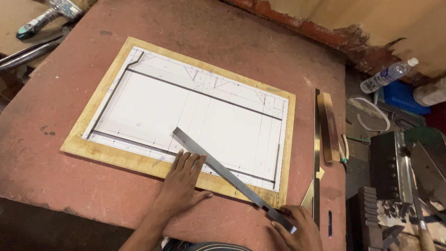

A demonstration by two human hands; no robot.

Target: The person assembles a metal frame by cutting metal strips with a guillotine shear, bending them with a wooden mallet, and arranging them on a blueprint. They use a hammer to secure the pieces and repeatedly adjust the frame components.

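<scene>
Looking down, we see a long metal ruler (223,169) lying slanted across a white paper (195,116) on a flat wood board (116,155). The board sits on a red counter (55,186). Our left hand (181,183) lies flat, fingers (188,160) spread open, pressing on the board and touching the ruler. Our right hand (297,227) has its fingers closed around the ruler's near end. Another metal strip (316,153) lies beside the board.
</scene>
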